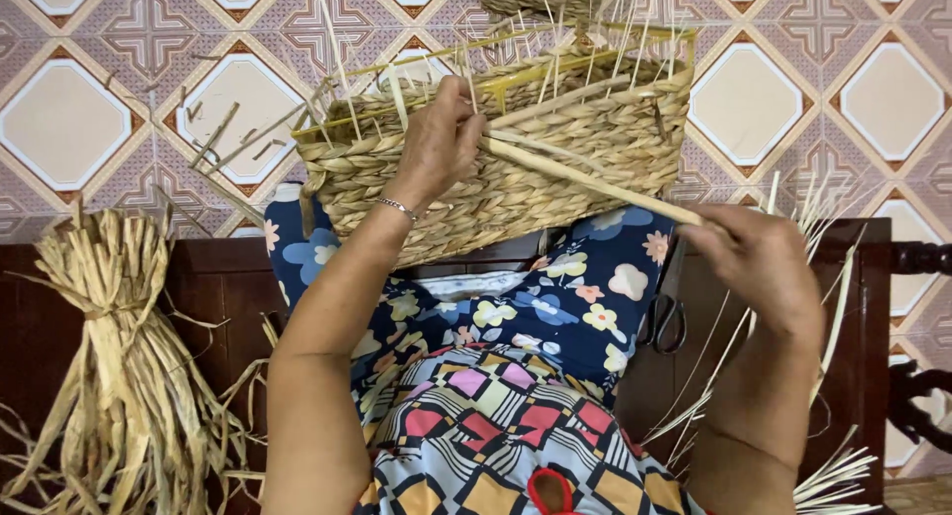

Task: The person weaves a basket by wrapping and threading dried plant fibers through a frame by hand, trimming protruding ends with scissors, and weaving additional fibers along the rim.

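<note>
A half-woven straw basket rests tilted on my lap, with loose straw ends sticking up from its rim. My left hand presses against the basket's near wall, fingers curled on the weave. My right hand grips a long pale straw strand that runs from the basket wall down to my fingers. A thin bracelet sits on my left wrist. My lap is covered by blue flowered cloth.
A tied bundle of dried straw leans at the left on a dark wooden bench. Black scissors lie beside my right leg. Loose pale strands spread at the lower right. Patterned floor tiles lie beyond.
</note>
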